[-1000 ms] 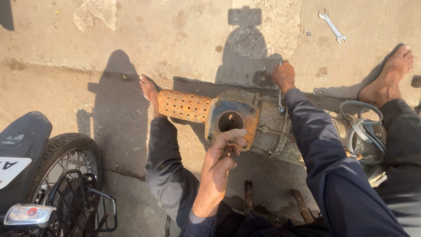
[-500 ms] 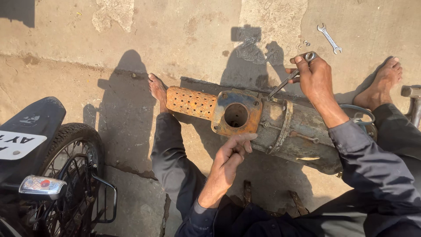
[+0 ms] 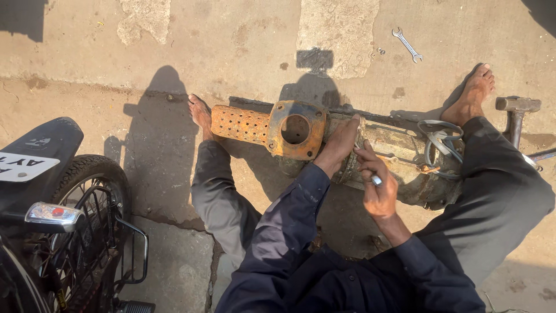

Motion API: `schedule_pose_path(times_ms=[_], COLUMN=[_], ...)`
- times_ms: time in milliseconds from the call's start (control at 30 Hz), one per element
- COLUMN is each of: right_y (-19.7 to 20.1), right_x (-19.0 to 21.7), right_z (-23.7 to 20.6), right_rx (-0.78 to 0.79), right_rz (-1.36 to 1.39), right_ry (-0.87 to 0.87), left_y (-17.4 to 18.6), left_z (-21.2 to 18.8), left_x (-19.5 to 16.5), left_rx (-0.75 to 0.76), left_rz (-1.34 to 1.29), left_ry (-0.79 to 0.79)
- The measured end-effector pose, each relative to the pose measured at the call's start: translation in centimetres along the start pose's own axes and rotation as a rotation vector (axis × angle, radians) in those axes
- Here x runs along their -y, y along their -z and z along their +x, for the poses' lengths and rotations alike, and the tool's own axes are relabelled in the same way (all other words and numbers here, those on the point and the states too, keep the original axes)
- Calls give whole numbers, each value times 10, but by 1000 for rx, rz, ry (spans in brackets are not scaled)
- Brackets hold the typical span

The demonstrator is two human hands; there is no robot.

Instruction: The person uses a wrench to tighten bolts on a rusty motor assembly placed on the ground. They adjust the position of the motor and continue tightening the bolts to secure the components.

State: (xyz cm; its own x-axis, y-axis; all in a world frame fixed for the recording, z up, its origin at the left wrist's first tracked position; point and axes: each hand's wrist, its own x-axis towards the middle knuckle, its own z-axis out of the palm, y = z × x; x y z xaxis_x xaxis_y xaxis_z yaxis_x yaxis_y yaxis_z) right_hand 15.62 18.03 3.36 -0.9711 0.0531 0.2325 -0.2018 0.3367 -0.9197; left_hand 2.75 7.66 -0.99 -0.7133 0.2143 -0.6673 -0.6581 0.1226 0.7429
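I sit on the concrete floor (image 3: 231, 46) with a long rusty metal cylinder (image 3: 399, 168) lying on its side between my bare feet; at one end it carries an orange perforated tube (image 3: 240, 123), then a square orange flange (image 3: 296, 130) with a round hole through the middle; the rest of the body is dull grey-brown, caked with dirt, and banded by a ridge near the flange. My left hand (image 3: 341, 145) lies pressed on the body just behind the flange, fingers spread over the metal, gripping nothing I can make out. My right hand (image 3: 379, 188) hovers just above the cylinder, clenched on a small metal tool (image 3: 375, 180) whose bright tip shows between my fingers; I cannot tell what kind it is. A loop of grey cable (image 3: 437, 142) rests on the far end. A hammer (image 3: 515, 113) stands by my right leg; a spanner (image 3: 407, 44) lies well apart on the concrete; a motorcycle wheel (image 3: 69, 232) stands to my left.
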Motion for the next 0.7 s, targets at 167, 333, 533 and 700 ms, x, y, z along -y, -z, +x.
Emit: schedule_pose_path(times_ms=[167, 333, 533, 700], right_y=[-40, -44, -56, -65], right_x=[-43, -74, -70, -63], right_z=[-34, -32, -29, -25], right_rx=[107, 205, 121, 227], right_rz=[-248, -422, -690, -840], right_ry=[7, -113, 110, 161], left_y=[1, -1, 0, 0], left_z=[54, 69, 81, 71], left_x=[23, 23, 22, 22], left_rx=[-84, -58, -105, -88], left_rz=[-50, 51, 199, 291], left_ry=[66, 12, 49, -27])
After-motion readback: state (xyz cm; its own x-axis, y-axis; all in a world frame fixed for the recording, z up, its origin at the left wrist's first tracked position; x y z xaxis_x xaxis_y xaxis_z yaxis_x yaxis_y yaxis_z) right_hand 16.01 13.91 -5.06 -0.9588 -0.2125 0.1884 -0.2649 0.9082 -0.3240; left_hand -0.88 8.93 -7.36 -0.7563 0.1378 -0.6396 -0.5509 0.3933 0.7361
